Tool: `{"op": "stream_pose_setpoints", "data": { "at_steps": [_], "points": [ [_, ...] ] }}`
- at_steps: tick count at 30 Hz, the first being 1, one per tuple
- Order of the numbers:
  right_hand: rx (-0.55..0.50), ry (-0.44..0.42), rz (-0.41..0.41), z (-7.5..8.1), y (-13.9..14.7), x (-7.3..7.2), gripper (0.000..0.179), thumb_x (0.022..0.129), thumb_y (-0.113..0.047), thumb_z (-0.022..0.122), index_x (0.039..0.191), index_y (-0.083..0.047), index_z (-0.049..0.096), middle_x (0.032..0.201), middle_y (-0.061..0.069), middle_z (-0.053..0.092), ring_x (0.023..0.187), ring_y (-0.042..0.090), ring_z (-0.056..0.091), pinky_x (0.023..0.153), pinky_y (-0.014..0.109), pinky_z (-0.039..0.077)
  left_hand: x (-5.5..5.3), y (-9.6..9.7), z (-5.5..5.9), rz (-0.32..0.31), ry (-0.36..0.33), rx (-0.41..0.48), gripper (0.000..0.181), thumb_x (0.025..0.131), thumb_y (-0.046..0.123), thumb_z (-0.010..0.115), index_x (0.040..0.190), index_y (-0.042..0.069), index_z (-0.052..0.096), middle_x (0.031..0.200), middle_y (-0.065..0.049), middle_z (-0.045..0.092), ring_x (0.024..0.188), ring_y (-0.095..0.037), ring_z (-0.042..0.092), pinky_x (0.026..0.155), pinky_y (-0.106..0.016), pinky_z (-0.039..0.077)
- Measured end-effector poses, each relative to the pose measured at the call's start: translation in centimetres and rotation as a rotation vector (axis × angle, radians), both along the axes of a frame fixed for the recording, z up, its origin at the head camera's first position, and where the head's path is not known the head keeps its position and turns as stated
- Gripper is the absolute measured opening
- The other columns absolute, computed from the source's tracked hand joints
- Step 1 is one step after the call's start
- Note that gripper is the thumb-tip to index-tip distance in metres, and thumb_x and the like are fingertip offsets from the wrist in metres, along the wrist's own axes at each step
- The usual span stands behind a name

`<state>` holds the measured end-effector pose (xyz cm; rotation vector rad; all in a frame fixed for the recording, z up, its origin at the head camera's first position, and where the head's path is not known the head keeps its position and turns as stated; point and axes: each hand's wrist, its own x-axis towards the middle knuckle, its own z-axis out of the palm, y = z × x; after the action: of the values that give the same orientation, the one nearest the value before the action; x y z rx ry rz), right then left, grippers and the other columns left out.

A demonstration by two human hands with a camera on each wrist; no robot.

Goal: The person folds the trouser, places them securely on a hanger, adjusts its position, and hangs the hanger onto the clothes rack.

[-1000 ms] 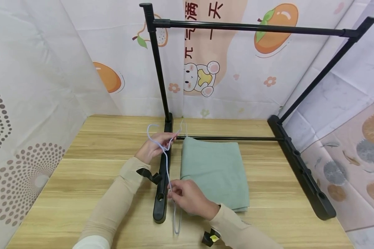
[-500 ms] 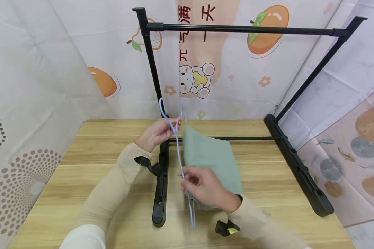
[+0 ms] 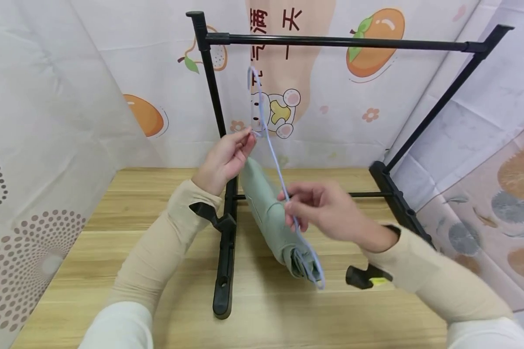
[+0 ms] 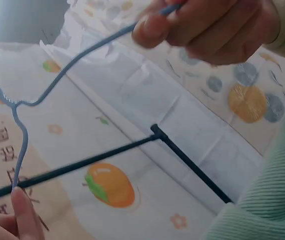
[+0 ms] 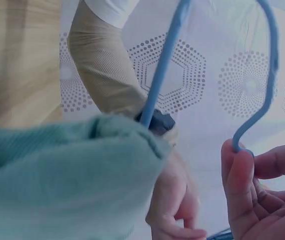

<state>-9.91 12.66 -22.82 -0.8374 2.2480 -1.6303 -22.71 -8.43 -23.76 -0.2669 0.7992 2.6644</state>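
A blue wire clothes hanger [image 3: 272,148] is held tilted above the table, its hook upward. My left hand [image 3: 227,157] pinches one side of it below the hook; that hand also shows at the bottom of the left wrist view. On the other side, the thumb and fingers of my right hand [image 3: 323,208] pinch the wire, as the right wrist view confirms with the right hand [image 5: 262,192] at its lower right. A folded sage-green cloth [image 3: 268,218] hangs with the hanger, slanting down toward me. How it sits on the far wire is hidden.
A black garment rack stands on the wooden table [image 3: 135,242]. Its top bar [image 3: 345,42] runs across above the hands, its left foot [image 3: 224,286] lies beside the cloth, and a low crossbar [image 3: 368,195] passes behind. Printed curtains [image 3: 332,140] surround the table.
Both hands have lifted the hanger up and to the right, turning its hook upward toward the top bar. The green cloth has risen off the table with it and swung to a slant.
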Motion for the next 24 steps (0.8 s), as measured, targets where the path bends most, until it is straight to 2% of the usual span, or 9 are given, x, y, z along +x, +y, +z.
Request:
{"op": "stream_pose_setpoints", "data": {
  "at_steps": [3, 5, 9, 15, 20, 24],
  "points": [
    [0.021, -0.021, -0.030, 2.1, 0.8, -0.7, 0.020, 0.094, 0.005, 0.054, 0.108, 0.016, 0.060, 0.069, 0.007, 0.066, 0.058, 0.013, 0.061, 0.055, 0.028, 0.055, -0.1, 0.0, 1.3, 0.101, -0.021, 0.051, 0.011, 0.097, 0.000, 0.053, 0.087, -0.003, 0.057, 0.080, -0.013, 0.059, 0.063, -0.016, 0.062, 0.059, -0.015, 0.054],
    [0.063, 0.004, -0.057, 3.1, 1.3, -1.3, 0.019, 0.095, 0.003, 0.054, 0.108, 0.013, 0.062, 0.069, 0.006, 0.067, 0.058, 0.014, 0.062, 0.055, 0.029, 0.055, -0.1, -0.1, 2.0, 0.153, -0.022, 0.068, 0.010, 0.096, -0.001, 0.055, 0.087, -0.005, 0.058, 0.078, -0.014, 0.062, 0.063, -0.018, 0.064, 0.059, -0.017, 0.055],
    [0.187, 0.062, -0.070, 4.2, 2.5, -2.4, 0.020, 0.096, 0.000, 0.055, 0.112, 0.008, 0.064, 0.071, 0.006, 0.067, 0.061, 0.014, 0.062, 0.060, 0.028, 0.056, 0.1, -0.6, 2.5, 0.217, -0.018, 0.088, 0.007, 0.094, -0.001, 0.057, 0.088, -0.005, 0.059, 0.071, -0.016, 0.065, 0.061, -0.019, 0.067, 0.058, -0.018, 0.055],
    [0.381, 0.157, -0.096, 5.0, 4.4, -4.0, 0.020, 0.098, -0.003, 0.054, 0.112, 0.003, 0.066, 0.073, 0.008, 0.064, 0.065, 0.014, 0.060, 0.061, 0.026, 0.056, 1.2, -0.7, 2.5, 0.256, -0.025, 0.128, 0.012, 0.095, -0.002, 0.055, 0.085, -0.004, 0.062, 0.074, -0.016, 0.066, 0.065, -0.021, 0.069, 0.062, -0.019, 0.056],
    [0.422, 0.214, -0.183, 4.9, 5.6, -4.9, 0.020, 0.098, -0.003, 0.054, 0.111, 0.001, 0.068, 0.073, 0.007, 0.065, 0.064, 0.016, 0.060, 0.060, 0.025, 0.054, 1.5, 0.2, 2.7, 0.296, 0.002, 0.155, 0.013, 0.096, -0.003, 0.053, 0.087, -0.007, 0.062, 0.078, -0.015, 0.067, 0.067, -0.020, 0.069, 0.063, -0.019, 0.057],
    [0.453, 0.286, -0.243, 4.5, 6.5, -5.3, 0.021, 0.098, -0.003, 0.053, 0.112, 0.001, 0.068, 0.075, 0.006, 0.066, 0.062, 0.014, 0.058, 0.057, 0.023, 0.050, 1.1, 1.0, 2.6, 0.284, -0.017, 0.129, 0.013, 0.096, -0.003, 0.053, 0.098, -0.008, 0.065, 0.080, -0.016, 0.069, 0.069, -0.020, 0.070, 0.065, -0.019, 0.057]
  ]
}}
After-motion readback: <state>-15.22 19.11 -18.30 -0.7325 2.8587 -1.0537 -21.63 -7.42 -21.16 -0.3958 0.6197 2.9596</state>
